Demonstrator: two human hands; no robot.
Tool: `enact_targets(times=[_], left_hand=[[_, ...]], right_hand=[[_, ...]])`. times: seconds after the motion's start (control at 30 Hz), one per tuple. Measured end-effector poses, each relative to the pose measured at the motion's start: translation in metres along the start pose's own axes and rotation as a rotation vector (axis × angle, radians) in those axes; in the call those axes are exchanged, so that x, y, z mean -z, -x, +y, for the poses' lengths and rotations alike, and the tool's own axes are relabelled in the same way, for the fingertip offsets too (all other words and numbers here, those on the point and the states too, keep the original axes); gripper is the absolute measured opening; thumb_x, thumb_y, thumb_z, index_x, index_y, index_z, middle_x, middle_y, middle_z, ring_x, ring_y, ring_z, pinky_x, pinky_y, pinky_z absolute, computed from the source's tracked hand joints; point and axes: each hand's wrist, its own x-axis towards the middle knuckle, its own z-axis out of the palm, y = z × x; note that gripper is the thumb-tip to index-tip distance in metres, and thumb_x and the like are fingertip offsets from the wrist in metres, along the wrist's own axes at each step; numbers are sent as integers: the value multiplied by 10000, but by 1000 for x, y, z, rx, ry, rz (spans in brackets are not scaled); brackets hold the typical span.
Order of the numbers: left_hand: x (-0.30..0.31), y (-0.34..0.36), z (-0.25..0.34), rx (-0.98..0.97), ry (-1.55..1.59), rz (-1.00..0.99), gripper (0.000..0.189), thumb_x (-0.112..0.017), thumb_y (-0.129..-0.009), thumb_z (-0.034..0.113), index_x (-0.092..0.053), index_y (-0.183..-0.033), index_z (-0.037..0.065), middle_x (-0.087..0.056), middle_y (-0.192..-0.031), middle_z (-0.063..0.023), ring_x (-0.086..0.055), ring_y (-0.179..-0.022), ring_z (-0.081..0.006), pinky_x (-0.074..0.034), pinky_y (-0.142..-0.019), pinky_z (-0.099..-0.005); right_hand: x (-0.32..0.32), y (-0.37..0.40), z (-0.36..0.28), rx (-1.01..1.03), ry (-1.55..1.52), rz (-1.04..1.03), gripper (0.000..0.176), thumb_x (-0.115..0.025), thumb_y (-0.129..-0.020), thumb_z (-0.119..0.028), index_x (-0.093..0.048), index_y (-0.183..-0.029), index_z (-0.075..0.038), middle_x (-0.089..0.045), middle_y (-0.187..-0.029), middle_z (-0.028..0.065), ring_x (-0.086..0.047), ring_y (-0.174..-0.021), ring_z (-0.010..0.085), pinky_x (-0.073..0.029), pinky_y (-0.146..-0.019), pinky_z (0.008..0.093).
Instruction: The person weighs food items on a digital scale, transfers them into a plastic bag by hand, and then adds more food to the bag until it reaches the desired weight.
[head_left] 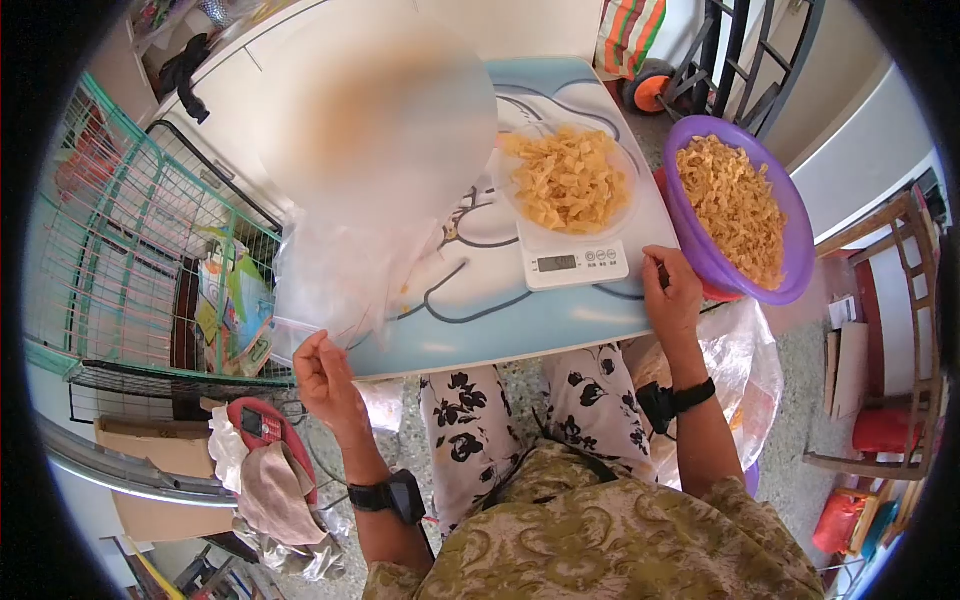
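My left hand [328,378] is at the table's near left edge, its fingers curled on the rim of a clear plastic bag [335,275]. A white strip runs along that rim. My right hand [674,295] is closed at the table's right edge, beside the white digital scale [575,275]. A dark spot shows at its fingers; I cannot make out whether it is an object. On the scale stands a clear bowl [632,195] heaped with pale yellow, ribbon-like dried pieces [570,180]. The scale's display is lit with digits too small to read.
Right of the patterned table [480,325], a purple basin [795,240] holds more dried pieces. A blurred patch hides the table's far left. A green wire cage [130,240] stands left, a red stool [300,450] with cloth and a phone lower left, a wooden chair [915,330] right.
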Motion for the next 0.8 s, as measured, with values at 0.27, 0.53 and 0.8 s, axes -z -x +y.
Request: enact_targets(times=[0.27,0.53,0.8], left_hand=[[-20,28,19,117,36,-92,123,-570,-959,118,-589,-1045,33,-455,-718,68,-371,-582,-4,-276,-488,-164],[-60,111,26,174,-379,-1288,164,-629,-880,172,-609,-967,34,-624,-798,-104,-605,-695,-205,-492,-631,-327],[-70,173,-65,-124,-907,-1818,357,-518,-920,279,-575,-1176,36,-666,-973,-186,-638,-856,-408,-512,-738,-501]], right_hand=[[-1,1,2,-74,-84,35,129,-598,-883,-73,-647,-983,-8,-657,-860,128,-632,-710,216,-501,-675,307],[-3,-2,3,-85,-62,23,137,-606,-862,-78,-642,-982,-23,-659,-855,124,-637,-700,239,-505,-666,317],[-5,-1,5,-43,-73,22,132,-598,-856,-89,-638,-969,-33,-659,-862,137,-648,-716,256,-513,-670,339]])
